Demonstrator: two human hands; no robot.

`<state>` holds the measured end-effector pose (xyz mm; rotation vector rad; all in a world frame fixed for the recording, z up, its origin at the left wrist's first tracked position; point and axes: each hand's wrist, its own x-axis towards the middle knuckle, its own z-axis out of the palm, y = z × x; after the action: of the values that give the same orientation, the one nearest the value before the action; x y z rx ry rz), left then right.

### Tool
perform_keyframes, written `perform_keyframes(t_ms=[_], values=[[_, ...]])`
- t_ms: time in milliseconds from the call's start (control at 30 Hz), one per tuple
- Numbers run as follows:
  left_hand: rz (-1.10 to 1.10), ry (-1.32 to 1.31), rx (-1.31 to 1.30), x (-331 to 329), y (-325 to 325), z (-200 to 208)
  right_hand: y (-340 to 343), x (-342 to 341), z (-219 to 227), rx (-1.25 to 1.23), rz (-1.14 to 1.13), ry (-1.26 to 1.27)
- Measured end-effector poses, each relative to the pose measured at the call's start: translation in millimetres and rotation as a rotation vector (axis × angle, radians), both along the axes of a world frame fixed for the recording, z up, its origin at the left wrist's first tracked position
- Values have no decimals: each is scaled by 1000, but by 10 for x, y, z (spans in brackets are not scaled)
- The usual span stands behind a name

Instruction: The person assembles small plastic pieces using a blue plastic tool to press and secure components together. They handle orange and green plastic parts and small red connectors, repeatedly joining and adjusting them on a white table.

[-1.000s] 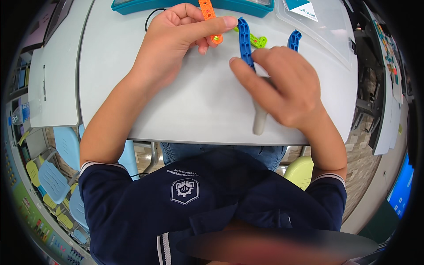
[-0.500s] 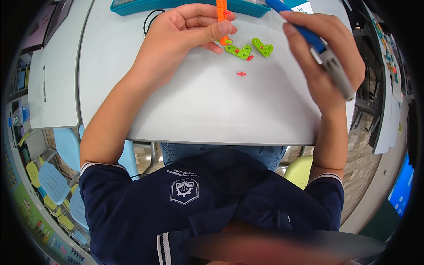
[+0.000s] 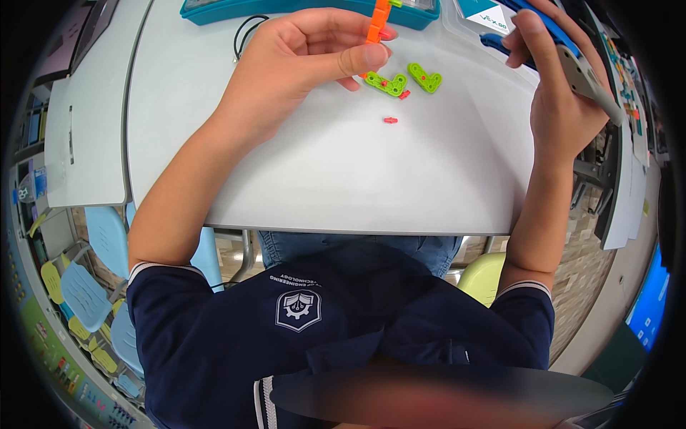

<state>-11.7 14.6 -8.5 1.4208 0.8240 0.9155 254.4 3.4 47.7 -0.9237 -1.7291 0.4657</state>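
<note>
My left hand point(image 3: 300, 57) pinches an orange plastic building beam point(image 3: 376, 28) between thumb and fingers, over the far part of the table. A bit of green shows at the beam's upper end. Wrapped in my right hand point(image 3: 561, 107) is a blue-handled plier-like tool point(image 3: 587, 80) with a grey end, its handles spread apart. Just below the left fingertips lies a lime-green angled piece point(image 3: 386, 84), and a second lime-green angled piece point(image 3: 426, 78) rests to its right. One small red pin point(image 3: 404, 94) sits beside the first piece; another red pin point(image 3: 391, 120) lies nearer me.
A teal tray point(image 3: 420, 18) stands along the far side of the white table point(image 3: 343, 179). Right of it is a clear container with a teal-and-white label point(image 3: 477, 13). A black cable point(image 3: 239, 41) loops left of my left hand. Blue chairs point(image 3: 87, 294) stand at the lower left.
My right hand has moved right with the tool, whose handles now show spread apart. The orange beam has shifted slightly up and right in my left hand. The pieces on the table have stayed put.
</note>
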Motion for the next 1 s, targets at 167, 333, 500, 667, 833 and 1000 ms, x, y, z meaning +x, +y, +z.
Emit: perform_keyframes(t_ms=[167, 333, 500, 667, 833, 1000], values=[[25, 30, 27, -18, -1, -7, 138, 168, -47, 42, 132, 136], [67, 66, 92, -16, -13, -2, 4, 120, -16, -208, 91, -65], [132, 199, 220, 1, -74, 61, -189, -109, 52, -208, -101, -524], [89, 150, 269, 73, -108, 88, -181, -243, -30, -96, -167, -752], [77, 76, 362, 111, -100, 43, -185, -263, -105, -108, -195, -816], [51, 127, 419, 117, -111, 27, -199, -295, -130, -112, -177, -815]])
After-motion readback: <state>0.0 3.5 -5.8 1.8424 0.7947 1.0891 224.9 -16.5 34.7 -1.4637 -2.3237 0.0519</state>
